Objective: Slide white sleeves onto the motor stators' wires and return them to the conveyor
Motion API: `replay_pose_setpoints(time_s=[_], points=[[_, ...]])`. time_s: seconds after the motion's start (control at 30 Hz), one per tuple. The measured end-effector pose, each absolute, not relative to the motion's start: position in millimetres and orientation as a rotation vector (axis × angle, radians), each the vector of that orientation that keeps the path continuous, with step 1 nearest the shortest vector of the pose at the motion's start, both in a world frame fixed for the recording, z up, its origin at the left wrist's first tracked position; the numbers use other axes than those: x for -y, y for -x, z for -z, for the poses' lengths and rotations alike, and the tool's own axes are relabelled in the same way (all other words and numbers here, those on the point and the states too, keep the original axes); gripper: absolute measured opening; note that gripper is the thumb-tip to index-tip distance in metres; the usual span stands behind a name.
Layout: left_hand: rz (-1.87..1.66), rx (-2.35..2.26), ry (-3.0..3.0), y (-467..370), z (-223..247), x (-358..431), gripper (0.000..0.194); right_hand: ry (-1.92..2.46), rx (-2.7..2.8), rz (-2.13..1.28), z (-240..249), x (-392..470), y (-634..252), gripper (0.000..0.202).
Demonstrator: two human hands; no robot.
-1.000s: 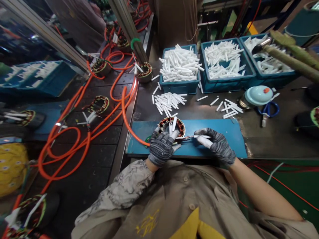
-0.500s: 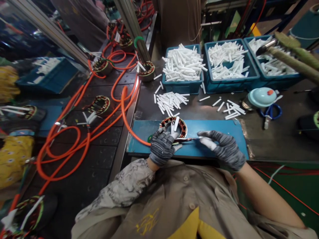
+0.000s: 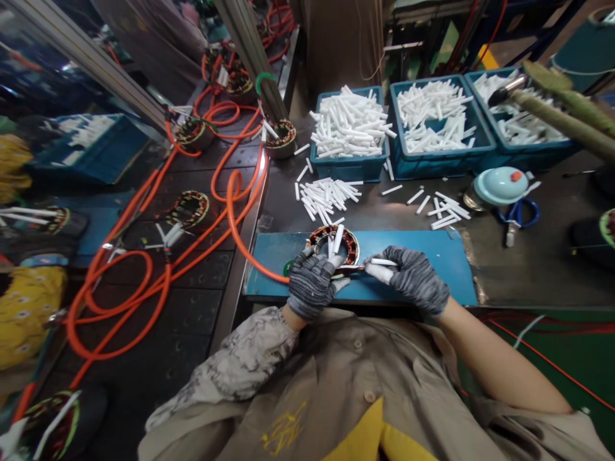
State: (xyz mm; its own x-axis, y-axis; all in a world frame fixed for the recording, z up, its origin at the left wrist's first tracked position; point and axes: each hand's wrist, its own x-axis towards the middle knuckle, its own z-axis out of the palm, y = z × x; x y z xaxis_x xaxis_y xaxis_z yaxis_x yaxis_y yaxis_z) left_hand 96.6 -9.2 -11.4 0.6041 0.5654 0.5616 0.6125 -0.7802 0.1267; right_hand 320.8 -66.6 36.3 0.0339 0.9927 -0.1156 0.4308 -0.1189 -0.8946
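A ring-shaped motor stator (image 3: 354, 246) with copper windings lies on a blue mat (image 3: 423, 246). Over its near left side is my left hand (image 3: 311, 285), in a striped grey glove with pale fingertips, closed on the rim. White sleeve tubes (image 3: 338, 238) stick up beside those fingers, inside the ring. Dark lead wires (image 3: 353, 269) run from the stator's near edge towards the right. At their end my right hand (image 3: 408, 276), gloved alike, pinches a white sleeve tube (image 3: 384, 261) between thumb and fingers. The wire tips are hidden by the fingers.
Blue bins (image 3: 350, 168) of white tubes stand at the back, with loose tubes (image 3: 329, 195) before them. A light-blue-lidded jar (image 3: 500, 187) and blue-handled scissors (image 3: 516, 221) are on the right. Orange hoses (image 3: 168, 282) and other stators (image 3: 189, 208) occupy the left conveyor; a co-worker's yellow sleeve (image 3: 31, 314) is beyond.
My right hand has moved left along the lead wires, closer to the stator, and more of the white tube shows in it. My left hand stays on the stator.
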Motion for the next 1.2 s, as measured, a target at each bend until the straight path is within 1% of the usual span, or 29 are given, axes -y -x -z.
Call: replay_pose_setpoints(time_s=[0.07, 0.17, 0.23, 0.27, 0.33, 0.43, 0.5, 0.6, 0.63, 0.7, 0.83, 0.9, 0.97, 1.1, 1.2], points=[[0.931, 0.97, 2.733, -97, 11, 9, 0.039, 1.649, 1.656, -0.654, -33, 73, -316, 0.023], [0.957, 0.933, 2.714, -97, 11, 9, 0.037, 1.566, 1.913, 0.016, -27, 85, -310, 0.024], [0.938, 0.949, 2.714, -97, 11, 10, 0.037, 1.468, 1.988, 0.32, -23, 92, -308, 0.02], [0.922, 0.96, 2.716, -97, 10, 10, 0.036, 1.419, 2.009, 0.39, -21, 95, -308, 0.02], [0.905, 0.965, 2.724, -96, 10, 10, 0.033, 1.335, 2.045, 0.393, -18, 100, -311, 0.023], [0.912, 0.993, 2.737, -96, 12, 10, 0.033, 1.363, 2.007, 0.25, -18, 102, -317, 0.022], [0.897, 1.04, 2.756, -96, 13, 11, 0.037, 1.51, 1.886, 0.082, -20, 98, -321, 0.019], [0.873, 1.079, 2.774, -96, 14, 11, 0.04, 1.63, 1.808, -0.268, -23, 87, -324, 0.028], [0.868, 1.079, 2.774, -96, 13, 11, 0.04, 1.627, 1.836, -0.333, -24, 83, -324, 0.029], [0.853, 1.067, 2.771, -96, 12, 11, 0.038, 1.599, 1.912, -0.256, -22, 79, -323, 0.029], [0.856, 1.015, 2.757, -97, 10, 10, 0.033, 1.393, 2.076, 0.259, -11, 86, -323, 0.014], [0.9, 0.984, 2.723, -97, 9, 11, 0.033, 1.209, 2.172, 0.383, -5, 92, -326, 0.022], [0.916, 0.963, 2.706, -97, 9, 11, 0.034, 1.088, 2.274, 0.359, -2, 98, -328, 0.027], [0.86, 1.018, 2.75, -97, 8, 13, 0.035, 0.962, 2.389, 0.193, -3, 108, -325, 0.02], [0.877, 1.019, 2.755, -97, 7, 14, 0.033, 0.802, 2.298, 0.134, -7, 120, -322, 0.021]])
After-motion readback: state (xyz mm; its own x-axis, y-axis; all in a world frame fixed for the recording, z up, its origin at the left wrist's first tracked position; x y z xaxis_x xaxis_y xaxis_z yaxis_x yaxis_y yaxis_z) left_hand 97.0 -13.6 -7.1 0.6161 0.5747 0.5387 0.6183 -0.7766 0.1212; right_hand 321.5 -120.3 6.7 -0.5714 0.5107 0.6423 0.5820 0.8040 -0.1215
